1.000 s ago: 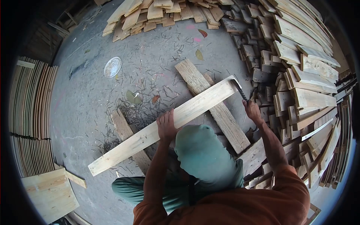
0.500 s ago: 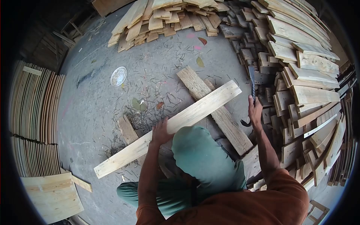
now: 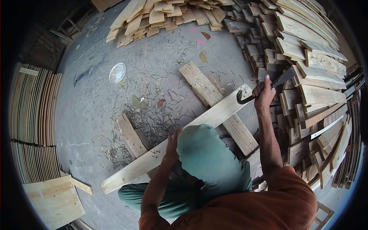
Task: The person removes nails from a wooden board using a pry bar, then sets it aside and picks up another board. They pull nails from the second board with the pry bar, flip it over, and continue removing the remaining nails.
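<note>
A long pale plank [image 3: 209, 118] lies slanted across two rough wood blocks, the right block [image 3: 237, 132] and the left block [image 3: 130, 136]. Nails stick up from it near its middle, and more show at its two ends. My left hand [image 3: 174, 143] rests on the plank's near edge, its fingers partly hidden by the green cap. My right hand [image 3: 264, 94] is closed round a dark pry bar [image 3: 281, 79], whose hooked end is at the plank's right end, close to the nails.
Loose nails [image 3: 153, 122] litter the grey floor around a white round dish [image 3: 117, 73]. Stacked boards [image 3: 165, 13] stand at the top, with a big board pile [image 3: 318, 92] on the right. Upright slats [image 3: 34, 107] and a flat panel [image 3: 55, 199] are at the left.
The plank now shows nails pointing up and has shifted slightly. My right hand has risen and turned the pry bar, bringing its hook to the plank's right end. My left hand has moved right and down.
</note>
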Available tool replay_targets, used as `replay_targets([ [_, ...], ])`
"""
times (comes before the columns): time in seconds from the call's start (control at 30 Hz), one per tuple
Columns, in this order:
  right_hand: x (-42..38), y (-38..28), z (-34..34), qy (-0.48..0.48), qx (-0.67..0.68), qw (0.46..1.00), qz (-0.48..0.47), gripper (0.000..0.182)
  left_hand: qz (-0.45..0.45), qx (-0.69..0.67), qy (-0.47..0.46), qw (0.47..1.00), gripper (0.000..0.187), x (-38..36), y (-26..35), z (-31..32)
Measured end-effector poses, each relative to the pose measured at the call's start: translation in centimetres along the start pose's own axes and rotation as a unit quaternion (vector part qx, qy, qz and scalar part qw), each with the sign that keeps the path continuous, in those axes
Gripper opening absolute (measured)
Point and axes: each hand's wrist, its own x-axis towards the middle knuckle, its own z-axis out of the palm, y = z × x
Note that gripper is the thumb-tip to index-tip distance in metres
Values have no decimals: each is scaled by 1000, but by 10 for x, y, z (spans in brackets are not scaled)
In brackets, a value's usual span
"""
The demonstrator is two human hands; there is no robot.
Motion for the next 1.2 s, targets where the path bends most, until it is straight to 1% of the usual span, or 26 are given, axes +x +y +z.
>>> replay_targets([
  [0.03, -1, 12, -2, 18, -23, 1000, -3, 45, 15, 120, 54, 991, 58, 6, 18, -17],
  [0.07, -4, 19, -1, 33, -47, 998, 0, 45, 30, 238, 107, 965, 65, 11, 26, -25],
  [0.1, -5, 27, -4, 41, -55, 998, 6, 45, 29, 235, 104, 966, 65, 12, 17, -20],
  [0.17, -6, 37, -8, 46, -66, 997, 16, 45, -51, 215, 68, 973, 70, 13, -5, -4],
  [0.2, -7, 39, -9, 49, -73, 996, 17, 45, -56, 214, 68, 973, 70, 14, -6, -6],
  [0.27, -4, 44, -7, 52, -81, 995, 21, 46, -83, 157, 69, 982, 75, 15, -4, -11],
  [0.3, 1, 45, -6, 39, -64, 997, 17, 46, -84, 155, 67, 982, 75, 14, -4, -10],
  [0.37, 10, 48, -2, 30, -40, 999, 9, 46, -75, 175, 95, 977, 77, 15, -3, -9],
  [0.47, 27, 51, 10, 46, -29, 999, -6, 45, -92, 173, 83, 977, 80, 15, -6, -8],
  [0.53, 40, 54, 13, 35, -20, 999, -2, 44, -96, 170, 80, 978, 83, 15, -9, -7],
  [0.67, 49, 53, 18, 35, -43, 998, 5, 46, -107, 168, 69, 977, 92, 13, -10, -6],
  [0.73, 53, 45, 22, 0, -51, 999, 0, 46, -105, 176, 74, 976, 93, 14, -12, -4],
  [0.8, 50, 43, 24, 9, -78, 997, -8, 47, -100, 184, 78, 975, 95, 12, -13, -5],
  [0.87, 44, 40, 25, -11, -86, 996, 15, 48, -109, 183, 66, 975, 99, 14, -12, -5],
  [0.93, 42, 42, 26, -12, -86, 996, 22, 49, -114, 175, 66, 976, 100, 17, -12, -5],
  [1.07, 51, 53, 25, -18, -57, 998, -21, 48, -124, 155, 71, 978, 103, 15, -10, -6],
  [1.13, 52, 42, 38, -18, -57, 998, -21, 47, -126, 152, 75, 977, 103, 13, -12, -3],
  [1.17, 58, 32, 43, -26, -59, 997, -41, 46, -121, 151, 79, 978, 102, 14, -14, -2],
  [1.2, 64, 23, 47, -27, -88, 995, -43, 45, -123, 150, 78, 978, 102, 14, -14, -3],
])
